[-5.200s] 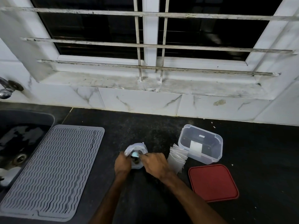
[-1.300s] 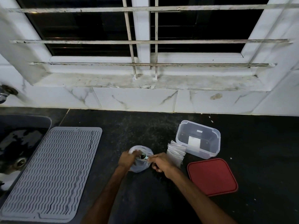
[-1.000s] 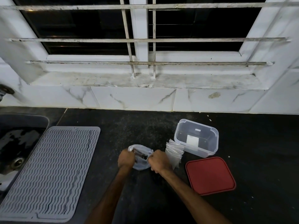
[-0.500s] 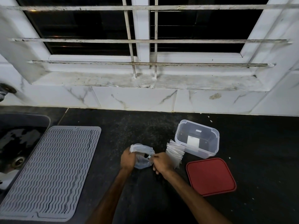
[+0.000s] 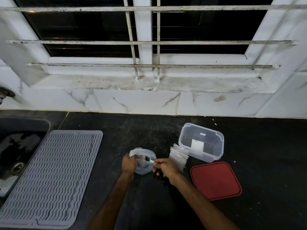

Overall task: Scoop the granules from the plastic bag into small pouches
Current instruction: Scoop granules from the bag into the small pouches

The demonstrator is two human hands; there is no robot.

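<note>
A dark stone desk (image 5: 149, 205) runs below a barred window. A grey ribbed drying mat (image 5: 49, 176) lies at nine o'clock, beside a sink (image 5: 20, 130). At three o'clock sits an open clear plastic container (image 5: 201, 143), with its red lid (image 5: 216, 180) flat on the desk just below it. A fanned stack of small empty pouches (image 5: 178, 156) leans against the container's near side. At the centre stands the plastic bag (image 5: 143, 161) of granules, mouth up. The left hand (image 5: 128, 164) grips the bag's rim at nine o'clock, clenched on the plastic. The right hand (image 5: 164, 167) pinches the handle of a small pale blue scoop (image 5: 150, 160) at the bag's three o'clock edge. Half a second ago the scoop sat lower inside the bag; now its bowl is raised to the rim, carrying a dark load. The scoop seems filled, so the next step is likely a pouch; none is open or in hand.
</note>
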